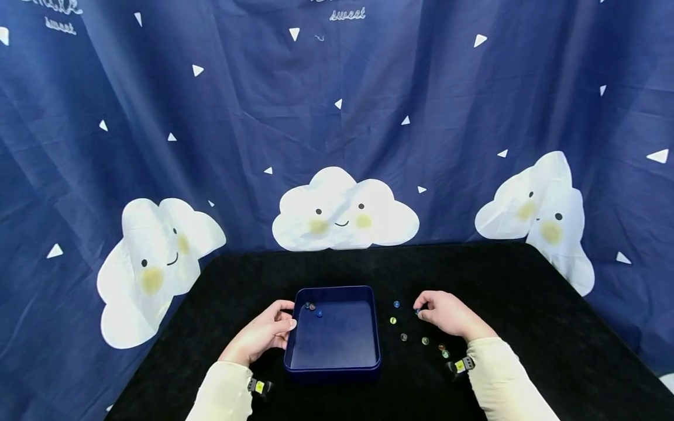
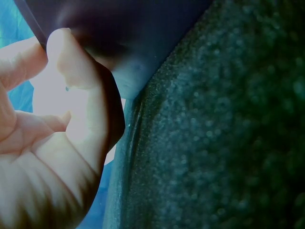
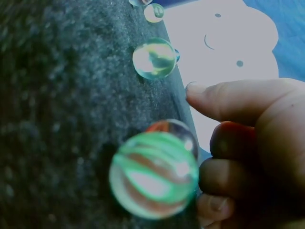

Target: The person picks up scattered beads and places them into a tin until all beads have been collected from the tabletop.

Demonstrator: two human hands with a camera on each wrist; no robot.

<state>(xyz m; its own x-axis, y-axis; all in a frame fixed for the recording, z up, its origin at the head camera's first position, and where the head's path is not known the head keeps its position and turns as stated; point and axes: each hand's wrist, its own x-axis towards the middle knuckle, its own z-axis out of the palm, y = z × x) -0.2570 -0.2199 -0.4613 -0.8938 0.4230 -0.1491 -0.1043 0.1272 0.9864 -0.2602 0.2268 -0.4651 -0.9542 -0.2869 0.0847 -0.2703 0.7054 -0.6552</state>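
A square navy-blue tray with raised walls stands in the middle of the black-covered table. Three marbles lie in its far left corner. My left hand grips the tray's left wall, thumb at the rim and fingers along the side. To the right of the tray, my right hand pinches a small blue marble between thumb and forefinger, low at the cloth. That marble cannot be made out in the right wrist view, where a green-striped marble looms near the curled fingers.
Loose on the black cloth between tray and right hand lie a blue marble, a yellow-green marble and several others, including a clear marble. A blue curtain with white clouds hangs behind the table.
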